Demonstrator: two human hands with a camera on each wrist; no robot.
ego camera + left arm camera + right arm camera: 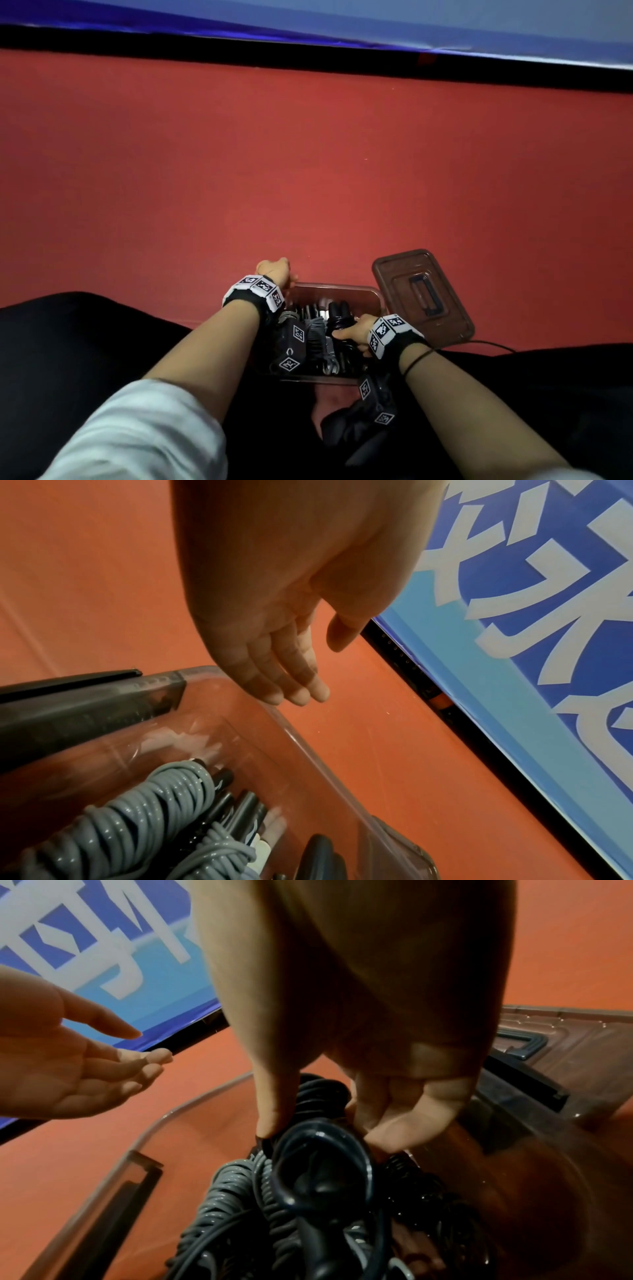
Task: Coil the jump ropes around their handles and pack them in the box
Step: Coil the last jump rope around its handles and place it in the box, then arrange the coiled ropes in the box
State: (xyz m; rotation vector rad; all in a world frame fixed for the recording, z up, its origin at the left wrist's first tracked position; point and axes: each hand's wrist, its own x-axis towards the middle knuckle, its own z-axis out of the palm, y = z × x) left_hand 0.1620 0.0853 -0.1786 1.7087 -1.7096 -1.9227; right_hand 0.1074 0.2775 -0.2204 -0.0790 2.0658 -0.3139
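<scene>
A clear plastic box (375,295) sits on the red floor between my knees, holding coiled grey jump ropes (143,813) with black handles. My right hand (354,330) is down inside the box and pinches a coiled black jump rope (318,1153) between thumb and fingers, beside the grey coils (236,1199). My left hand (275,270) hovers over the far left corner of the box (260,704), its fingers (294,688) straight and relaxed, holding nothing. The same left hand (78,1069) shows palm up in the right wrist view.
The box's brown lid (423,298) with a dark handle lies flat on the floor just right of the box. A blue banner with white lettering (534,615) and a black strip (308,44) run along the far edge of the red floor (274,164). My dark-clothed legs flank the box.
</scene>
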